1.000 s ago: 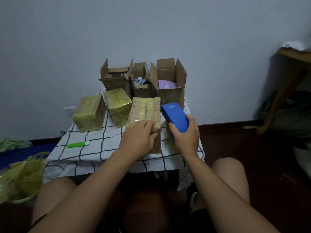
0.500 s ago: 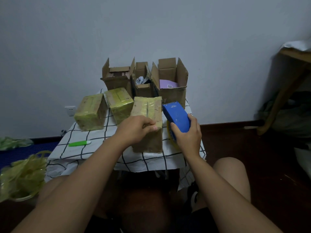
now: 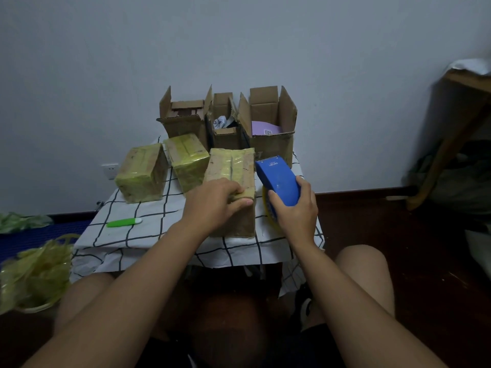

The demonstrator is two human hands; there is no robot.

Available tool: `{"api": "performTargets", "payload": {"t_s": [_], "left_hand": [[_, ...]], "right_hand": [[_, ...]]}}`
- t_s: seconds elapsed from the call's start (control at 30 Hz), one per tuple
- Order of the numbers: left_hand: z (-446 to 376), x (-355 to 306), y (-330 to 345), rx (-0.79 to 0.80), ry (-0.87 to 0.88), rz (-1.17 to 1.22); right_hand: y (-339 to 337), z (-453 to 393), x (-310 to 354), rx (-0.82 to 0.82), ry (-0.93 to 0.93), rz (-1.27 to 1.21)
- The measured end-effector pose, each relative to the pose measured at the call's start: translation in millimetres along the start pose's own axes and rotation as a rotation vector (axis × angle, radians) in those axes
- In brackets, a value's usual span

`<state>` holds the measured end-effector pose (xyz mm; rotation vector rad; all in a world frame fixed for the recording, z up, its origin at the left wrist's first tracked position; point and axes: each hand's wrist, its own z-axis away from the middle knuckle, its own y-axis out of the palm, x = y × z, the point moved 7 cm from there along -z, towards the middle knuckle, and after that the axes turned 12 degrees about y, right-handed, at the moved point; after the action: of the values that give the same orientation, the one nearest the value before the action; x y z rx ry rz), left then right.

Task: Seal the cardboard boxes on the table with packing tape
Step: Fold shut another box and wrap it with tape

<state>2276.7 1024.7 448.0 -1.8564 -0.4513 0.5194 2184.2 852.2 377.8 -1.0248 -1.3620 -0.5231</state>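
So I'm sitting at the little table (image 3: 148, 243) with the black-and-white grid cloth, knees poking up on either side at the bottom of the view. My left hand (image 3: 212, 203) is on the near top edge of the box (image 3: 233, 192) right in front of me, fingers curled over the corner and pressing on the yellowish tape there. That box sits near the front edge of the table and already has tape running along its top seam. My right hand (image 3: 295, 211) is wrapped around the blue tape dispenser (image 3: 279, 179), which is just to the right of the box, nose pointing away from me, with the yellow roll peeking out underneath. Can't really tell if the dispenser is touching the box or only close to it, the angle's bad.

Off to the left on the cloth there's a green utility knife (image 3: 123, 223) lying flat, well apart from everything. Further back on the left are two more taped boxes, one at the far left (image 3: 142, 176) and one beside it (image 3: 187, 160), both wrapped in that same yellowish tape and tilted a bit.

Behind those, against the wall, three open boxes stand in a row with flaps up: the left one (image 3: 183, 120), a narrow middle one (image 3: 224, 123) with something crumpled and white inside, and the right one (image 3: 271, 128) with a purple sheet in it.

On the floor to my left there's a heap of yellow plastic (image 3: 37, 274).
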Motion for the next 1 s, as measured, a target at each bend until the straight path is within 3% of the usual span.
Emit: {"api": "performTargets", "payload": {"t_s": [0.33,0.53,0.7,0.8,1.0], "left_hand": [[1.4,-6.4,4.3,-0.100,0.164,-0.041],[13.0,-0.4,12.9,0.034,0.197,-0.021],[5.6,-0.3,4.8,-0.170,0.127,0.087],[9.2,-4.1,12.6,-0.238,0.185,-0.033],[23.9,1.6,20.7,-0.105,0.179,-0.145]], "right_hand": [[-0.3,1.9,2.1,-0.005,-0.015,0.004],[-0.4,2.8,3.1,-0.003,-0.014,0.002],[-2.3,5.2,2.1,-0.022,-0.013,-0.018],[-3.0,5.5,1.9,-0.028,-0.021,-0.025],[-0.5,4.2,1.7,-0.013,-0.029,-0.009]]}}
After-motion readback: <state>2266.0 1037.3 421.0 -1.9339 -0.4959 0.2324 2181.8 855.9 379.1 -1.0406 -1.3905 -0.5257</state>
